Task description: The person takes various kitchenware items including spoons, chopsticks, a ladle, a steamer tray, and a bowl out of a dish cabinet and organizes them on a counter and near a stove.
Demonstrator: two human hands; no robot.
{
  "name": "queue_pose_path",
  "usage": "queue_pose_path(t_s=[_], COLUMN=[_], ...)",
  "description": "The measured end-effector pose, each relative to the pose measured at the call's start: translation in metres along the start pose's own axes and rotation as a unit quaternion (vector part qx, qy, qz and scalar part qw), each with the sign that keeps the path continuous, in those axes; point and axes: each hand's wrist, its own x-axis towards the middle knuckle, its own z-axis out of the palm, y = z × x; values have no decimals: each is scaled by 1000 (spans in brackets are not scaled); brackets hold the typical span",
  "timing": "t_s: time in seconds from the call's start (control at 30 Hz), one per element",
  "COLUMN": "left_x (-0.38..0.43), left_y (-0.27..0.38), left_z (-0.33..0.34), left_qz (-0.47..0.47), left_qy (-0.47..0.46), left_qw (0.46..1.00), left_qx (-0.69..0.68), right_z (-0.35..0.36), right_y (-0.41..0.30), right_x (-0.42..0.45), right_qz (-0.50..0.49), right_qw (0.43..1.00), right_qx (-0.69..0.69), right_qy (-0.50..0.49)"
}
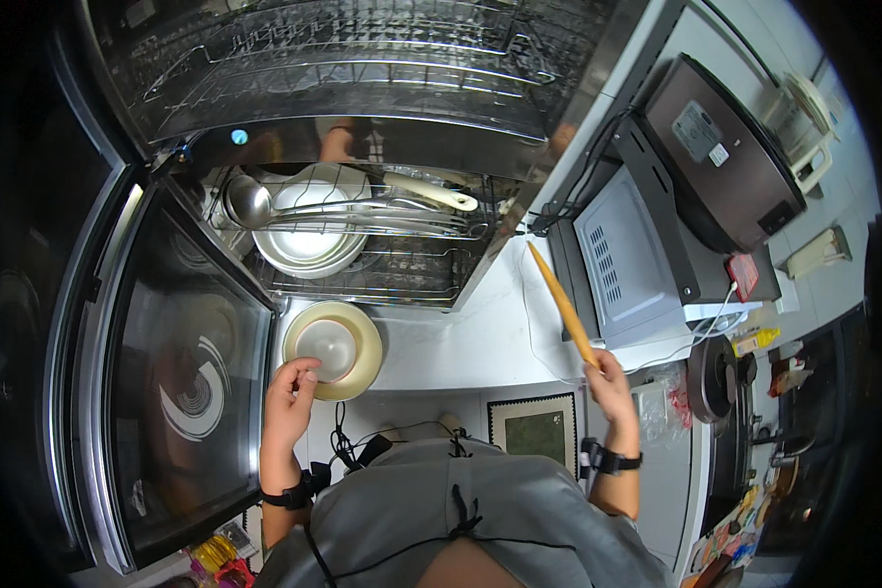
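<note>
My right hand (608, 384) is closed around the lower end of a long, slim, yellow-brown utensil (562, 305), which looks wooden and points up toward the cabinet. My left hand (292, 393) is at the near left rim of a pale yellow bowl (369, 345) on the white counter; its fingers are bent, and whether they grip the rim is unclear. A smaller whitish bowl (325, 349) sits inside that bowl. Beyond them, the open steel dish cabinet holds stacked white bowls (309, 246) under a wire rack, with a metal ladle (250, 202) and a cream-handled utensil (430, 191) on the rack.
The cabinet's glass door (191, 382) stands open at left. A microwave-like white appliance (628, 257) on the right has a brown appliance (720, 154) above it. A thin white cable crosses the counter (448, 353). Farther right is a round dark pan or cooker (711, 378).
</note>
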Motion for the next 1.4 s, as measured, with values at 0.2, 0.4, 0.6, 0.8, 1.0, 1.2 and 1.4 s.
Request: queue_pose_path(t_s=[0.2,0.4,0.6,0.8,1.0,1.2,1.4], left_x=[7,20,12,-13,-29,-29,-23], left_y=[-1,20,21,-3,-26,-21,-24], left_z=[4,12,-2,-16,-30,-35,-33], left_qz=[23,44,45,28,-7,11,16], left_qy=[25,-11,10,56,77,78,57], left_qw=[999,999,999,998,996,997,998], left_qx=[2,-4,-5,-16,-38,-27,-18], right_z=[-51,39,123,166,191,198,200], right_y=[-60,-155,-235,-268,-275,-269,-278], right_x=[-51,-33,3,37,60,69,73], right_qz=[-17,-267,-446,-518,-538,-532,-508], right_qw=[986,940,873,768,759,766,790], right_qx=[55,-50,-187,-371,-360,-355,-337], right_qy=[-155,-207,-65,59,75,64,59])
